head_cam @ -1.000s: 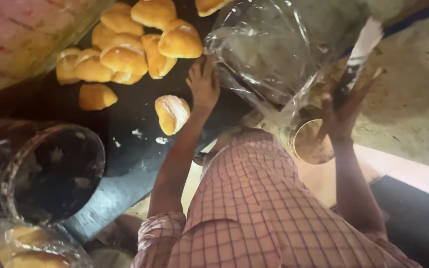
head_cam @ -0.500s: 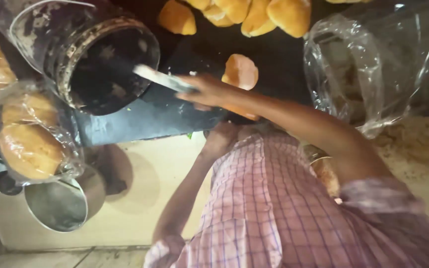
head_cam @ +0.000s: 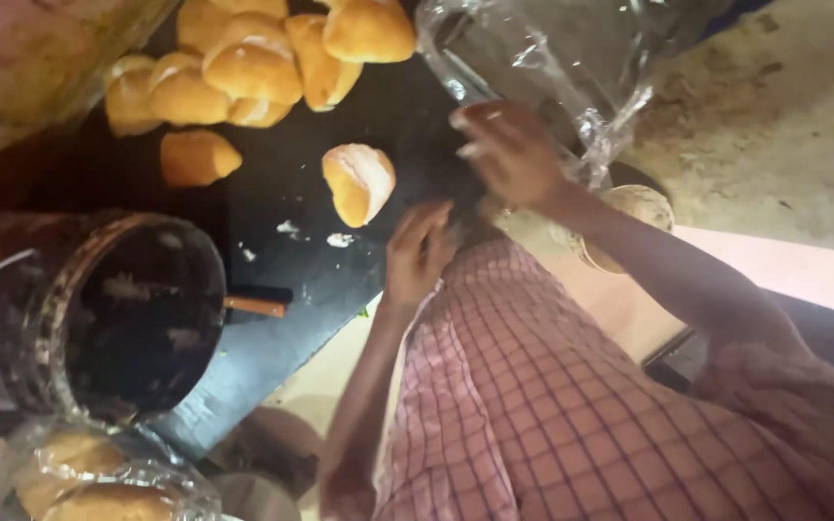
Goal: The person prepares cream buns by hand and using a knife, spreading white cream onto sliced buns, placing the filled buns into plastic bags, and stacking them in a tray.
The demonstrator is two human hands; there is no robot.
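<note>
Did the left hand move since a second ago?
Yes. The left hand has drawn back toward the checked shirt. Before, it reached up past the split bun. Now it sits lower than that bun.

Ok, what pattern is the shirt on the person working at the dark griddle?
A pink-and-white check, the shirt shows clearly in the head view, below both hands.

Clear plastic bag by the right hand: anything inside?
The clear plastic bag looks empty; only dark surface shows through. The right hand covers its lower edge, and glare and crinkles hide the rest.
</note>
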